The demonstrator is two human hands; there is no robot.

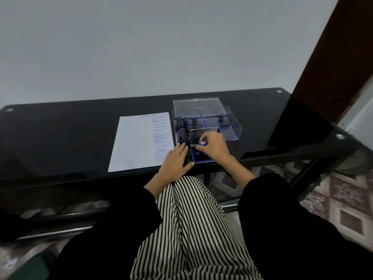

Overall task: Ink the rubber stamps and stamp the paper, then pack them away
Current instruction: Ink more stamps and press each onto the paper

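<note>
One blue-topped stamp [202, 143], pinched by right hand [214, 147] fingertips over the open ink pad [198, 157]. Axis looks upright, blue end up. I'd press straight down, no rocking, lift clean. Left hand [175, 159] lies flat on table [60, 138], holding nothing, beside paper [133, 142]. Clear box [232, 128] behind.

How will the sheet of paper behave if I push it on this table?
The paper is probably light and floppy, so it would bend when lifted. It lies flat on the glossy black table, so it may slide easily.
</note>
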